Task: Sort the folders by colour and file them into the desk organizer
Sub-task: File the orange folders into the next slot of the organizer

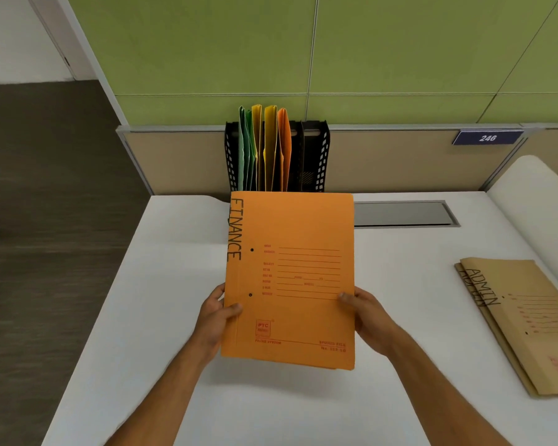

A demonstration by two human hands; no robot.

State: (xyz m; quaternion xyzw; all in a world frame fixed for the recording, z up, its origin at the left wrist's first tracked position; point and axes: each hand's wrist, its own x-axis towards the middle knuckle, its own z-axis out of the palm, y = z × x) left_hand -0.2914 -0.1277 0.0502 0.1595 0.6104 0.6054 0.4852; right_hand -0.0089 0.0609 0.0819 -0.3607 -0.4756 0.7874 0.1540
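Filing is under way: the left hand (214,320) and right hand (366,320) each pinch a side edge of the orange FINANCE folder (290,281), held between them above the white desk (161,284). Straight beyond the hands stands the black desk organizer (314,156), one orange folder (284,149) already filed. Next, likely, tilt this folder upright beside it. Brown ADMIN folders (525,323) wait right of the right hand.

A white desk (149,317) carries the black organizer (316,156) at its far edge. Right of the organizer lie stacked brown folders (525,323) (marked ADMIN).
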